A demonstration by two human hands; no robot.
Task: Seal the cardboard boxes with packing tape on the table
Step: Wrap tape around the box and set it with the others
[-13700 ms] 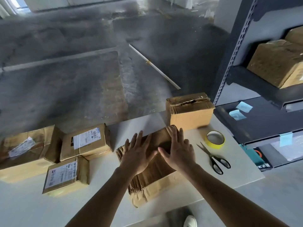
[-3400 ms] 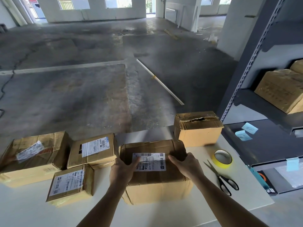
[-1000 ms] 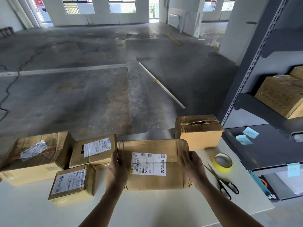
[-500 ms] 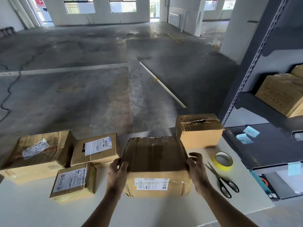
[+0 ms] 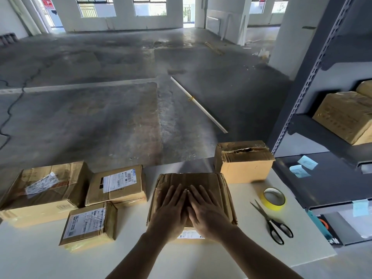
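A worn brown cardboard box (image 5: 217, 184) lies in the middle of the white table (image 5: 30, 256), its label on the near side face. My left hand (image 5: 171, 211) and my right hand (image 5: 205, 212) lie flat side by side on its top, fingers straight, pressing the flaps down. A yellow roll of packing tape (image 5: 274, 199) sits on the table to the right of the box, with black scissors (image 5: 271, 222) in front of it. Neither hand touches the tape.
Three labelled boxes (image 5: 115, 184) (image 5: 89, 223) (image 5: 42, 188) cluster at the left. A torn-topped box (image 5: 243, 161) stands behind the roll. A dark metal shelf unit (image 5: 322, 125) with boxes rises at the right. Concrete floor lies beyond the table's far edge.
The box has been tipped so its label faces me. Both hands left its sides and now press flat on its top.
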